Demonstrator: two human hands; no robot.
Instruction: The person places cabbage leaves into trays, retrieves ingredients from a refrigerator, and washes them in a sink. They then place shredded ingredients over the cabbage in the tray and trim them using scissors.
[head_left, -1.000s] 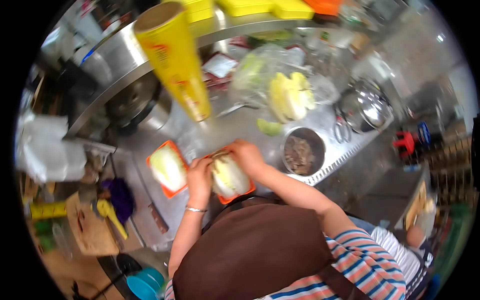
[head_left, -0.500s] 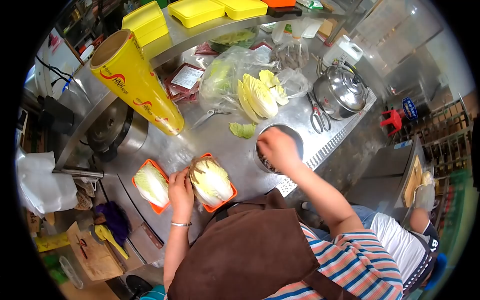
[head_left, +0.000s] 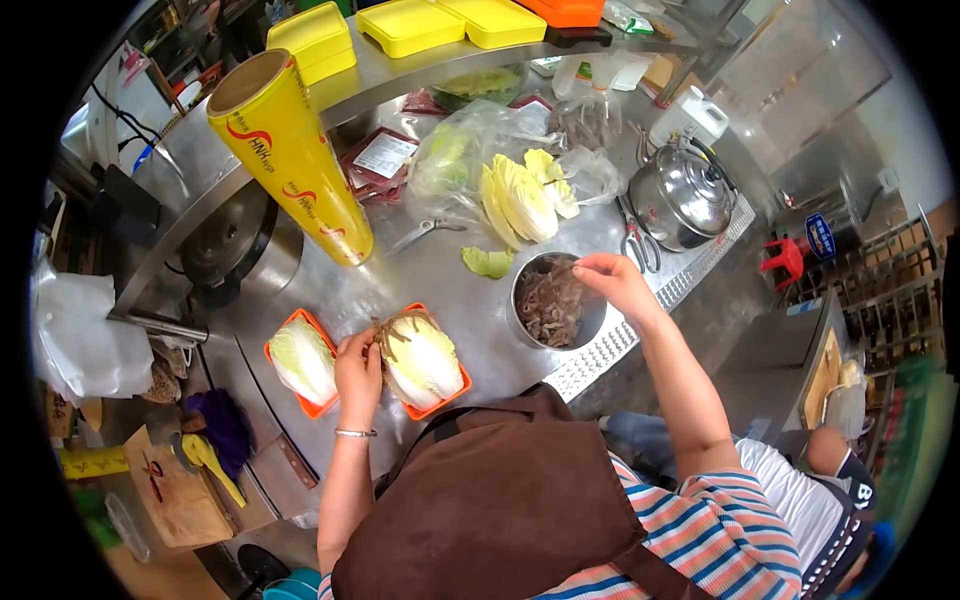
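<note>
My left hand [head_left: 358,372] rests at the left edge of an orange tray [head_left: 436,404] that holds a cabbage half [head_left: 424,362] topped with brown strips [head_left: 408,328]. Its fingertips are pressed together by the strips; what they pinch, if anything, is hidden. Over the right rim of a round metal pot [head_left: 597,328], my right hand [head_left: 612,281] has its thumb and forefinger closed together on brown strips [head_left: 549,303] from the pot. A second cabbage piece [head_left: 303,358] lies in another orange tray [head_left: 316,408] to the left.
Behind stand a yellow film roll [head_left: 295,160], loose cabbage [head_left: 520,200], a leaf [head_left: 487,262], a plastic bag [head_left: 450,150] and scissors [head_left: 640,245]. A lidded pot [head_left: 685,190] is at the right, a knife [head_left: 297,462] at the lower left. Another person [head_left: 800,490] is at the lower right.
My right hand went from the tray into the pot and has now risen to its right rim. My left hand has stayed beside the tray. The view has shifted and sharpened.
</note>
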